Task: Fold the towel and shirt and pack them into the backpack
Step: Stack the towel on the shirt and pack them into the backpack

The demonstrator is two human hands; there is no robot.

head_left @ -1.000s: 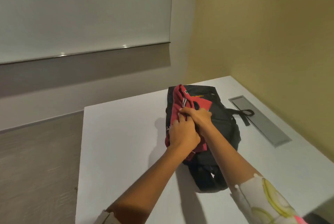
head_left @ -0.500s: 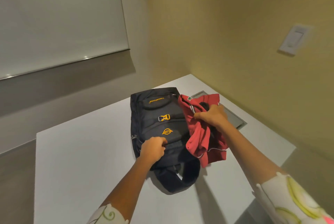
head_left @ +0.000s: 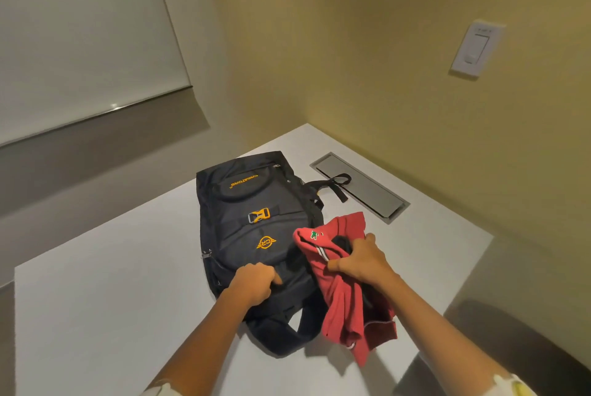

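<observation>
Head view, landmark: backpack [head_left: 256, 235], dark, lying flat on the white table [head_left: 96, 315], long axis running from near edge toward the far wall.
Left hand [head_left: 254, 283]: closed in a fist on the backpack's near end, pinching fabric; what exactly it grips is hidden.
Right hand [head_left: 361, 259]: clenched around the red shirt [head_left: 348, 309], bunched rather than neatly folded, hanging just right of the backpack's near half.
Towel: not visible; cannot tell where it is.
Backpack opening: none visible; zip pull sits on its left side.
Key relation: shirt lies right of the backpack, so the right hand is nearer for loading; left hand likely frees an opening first.
Risk (judgement): loose shirt may snag at the mouth.
</observation>
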